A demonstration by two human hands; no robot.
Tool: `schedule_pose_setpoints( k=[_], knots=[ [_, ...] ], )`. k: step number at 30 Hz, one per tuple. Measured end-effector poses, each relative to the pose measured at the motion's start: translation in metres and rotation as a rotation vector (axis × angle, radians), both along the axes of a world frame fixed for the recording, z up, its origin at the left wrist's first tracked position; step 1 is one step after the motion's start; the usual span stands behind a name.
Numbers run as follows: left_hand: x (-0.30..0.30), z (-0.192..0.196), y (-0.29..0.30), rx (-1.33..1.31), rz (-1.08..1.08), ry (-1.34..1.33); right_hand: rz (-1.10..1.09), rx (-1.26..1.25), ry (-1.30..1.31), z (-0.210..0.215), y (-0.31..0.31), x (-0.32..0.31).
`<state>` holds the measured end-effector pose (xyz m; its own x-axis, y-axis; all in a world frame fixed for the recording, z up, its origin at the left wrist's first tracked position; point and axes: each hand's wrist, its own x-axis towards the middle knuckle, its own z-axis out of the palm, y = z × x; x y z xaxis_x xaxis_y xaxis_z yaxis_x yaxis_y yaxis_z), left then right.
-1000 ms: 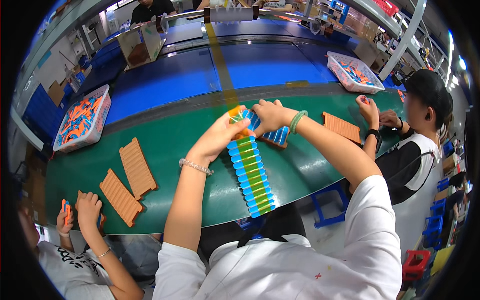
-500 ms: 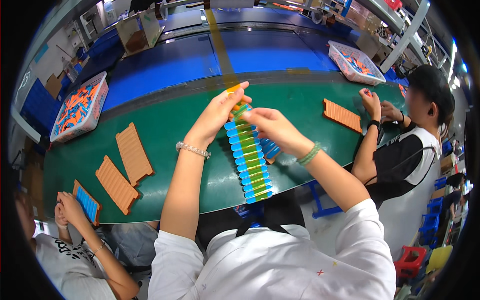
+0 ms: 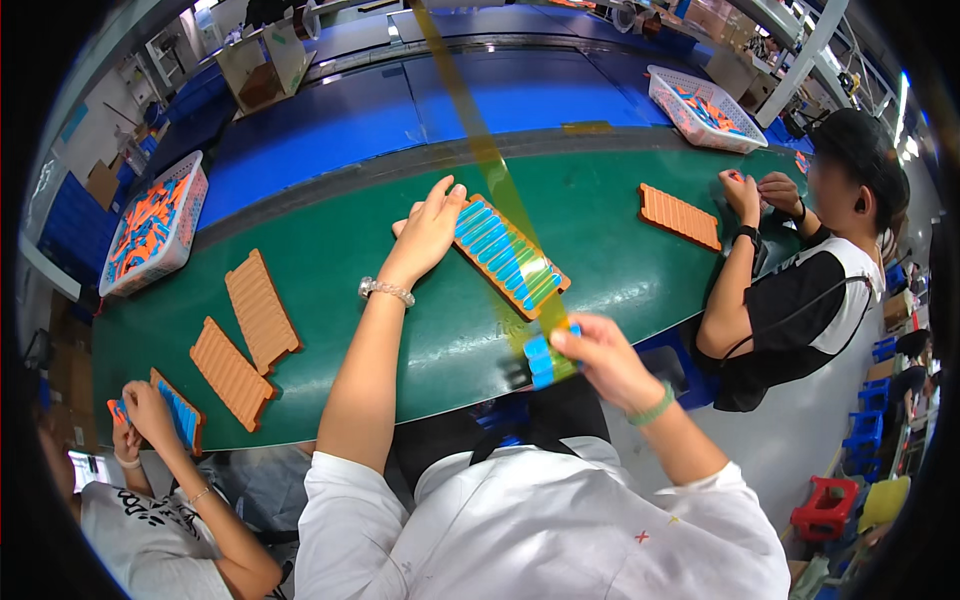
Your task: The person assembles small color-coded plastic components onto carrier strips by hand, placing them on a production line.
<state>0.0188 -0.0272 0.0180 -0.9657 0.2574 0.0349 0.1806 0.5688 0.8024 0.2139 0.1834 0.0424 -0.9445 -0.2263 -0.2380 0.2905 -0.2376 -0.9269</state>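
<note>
The left hand lies flat, fingers spread, on the upper end of an orange ridged tray filled with a row of small blue pieces, pinning it to the green table. The tray sits slanted, just ahead of the person's chest. The right hand is drawn back toward the body at the table's near edge, fingers pinched shut on a short stack of blue pieces stuck to a strip of translucent yellow tape. That tape runs taut from the pinched end, over the loaded tray, and away to the far side of the blue conveyor.

Judging by this, the step in hand is lifting the blue pieces off the tray on the tape: one hand anchors the tray, the other peels. The next move seems to call for a steady, low pull, with the left hand kept firmly down so the tray does not lift or skid.

Two empty orange trays lie to the left, and another to the right, by a seated co-worker. White baskets of orange and blue parts stand at both far corners. A second co-worker at the lower left holds a part-filled tray.
</note>
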Motion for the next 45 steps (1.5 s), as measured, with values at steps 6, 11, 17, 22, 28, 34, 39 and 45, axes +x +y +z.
schedule_pose_setpoints(
  k=[6,11,17,22,28,34,39,45],
  knots=[
    [0.005,0.004,0.003,-0.033,-0.182,0.034,-0.009,-0.042,-0.193,-0.02,0.011,0.065],
    [0.026,0.021,0.018,0.049,-0.322,-0.039,-0.022,0.033,-0.145,-0.035,0.022,0.079],
    [0.027,0.01,0.022,-0.056,-0.518,-0.041,-0.045,0.044,-0.163,-0.032,0.025,0.079],
    [0.04,0.015,0.023,-0.202,-0.555,0.08,-0.003,-0.147,-0.117,-0.027,0.03,0.086],
    [0.044,0.003,0.03,-0.277,-0.522,0.169,0.007,-0.136,-0.173,-0.006,0.017,0.079],
    [0.05,0.004,0.036,-0.318,-0.494,0.252,0.056,-0.12,-0.14,-0.02,0.021,0.08],
    [0.041,0.002,0.037,0.059,-0.329,0.26,0.019,-0.072,-0.13,-0.023,0.02,0.08],
    [0.029,0.01,0.035,0.771,-0.207,-0.135,-0.014,-0.017,-0.139,-0.027,0.023,0.078]
  ],
)
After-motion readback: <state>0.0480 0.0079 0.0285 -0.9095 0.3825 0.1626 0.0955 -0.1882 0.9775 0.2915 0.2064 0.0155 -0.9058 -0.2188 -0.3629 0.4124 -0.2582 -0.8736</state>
